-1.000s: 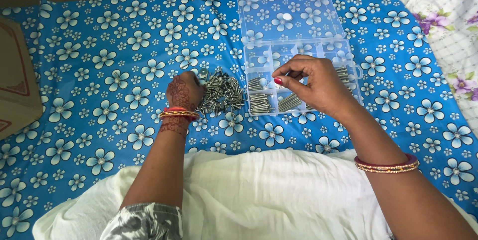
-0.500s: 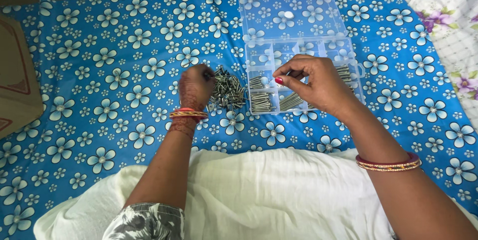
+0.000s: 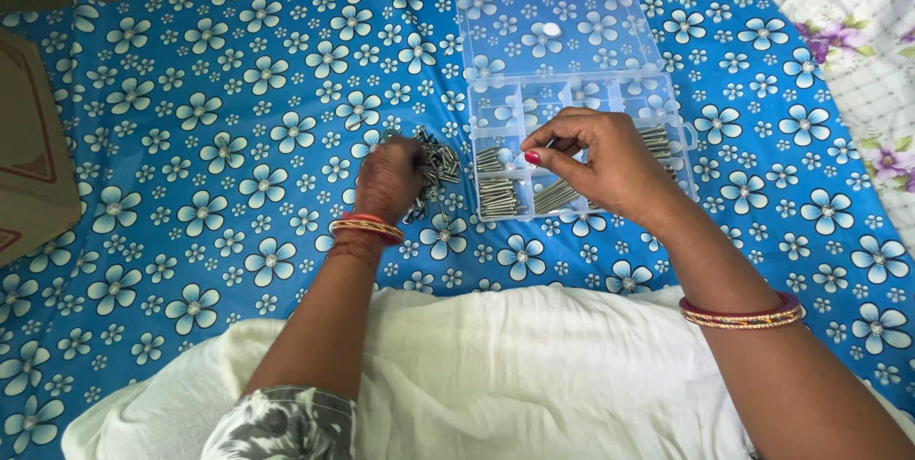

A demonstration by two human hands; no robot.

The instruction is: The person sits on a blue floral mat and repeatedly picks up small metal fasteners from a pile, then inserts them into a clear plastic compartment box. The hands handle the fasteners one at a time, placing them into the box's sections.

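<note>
- Your left hand (image 3: 389, 179) lies over the loose pile of metal screws (image 3: 437, 171) on the blue flowered cloth (image 3: 191, 136); its fingers curl down into the heap, but whether they have clamped a screw, you cannot tell from here.
- Most of the pile shows just beyond and to the right of that hand's knuckles, touching them.
- Your right hand (image 3: 605, 166) hovers over the clear plastic organiser box (image 3: 496, 122), thumb and forefinger pinched together at the tips; what sits between them is too small to make out.
- Below that pinch, the box's near compartments hold sorted screws (image 3: 498, 195), laid in rows; more show past the back of the hand, by the box's right wall.
- The open lid (image 3: 558, 26) lies flat beyond the pinch, hinged to the far side of the box.
- The box stands just to the right of your left hand, with the pile between them.
- A brown cardboard piece (image 3: 33, 155) lies well off to the left of your left hand.
</note>
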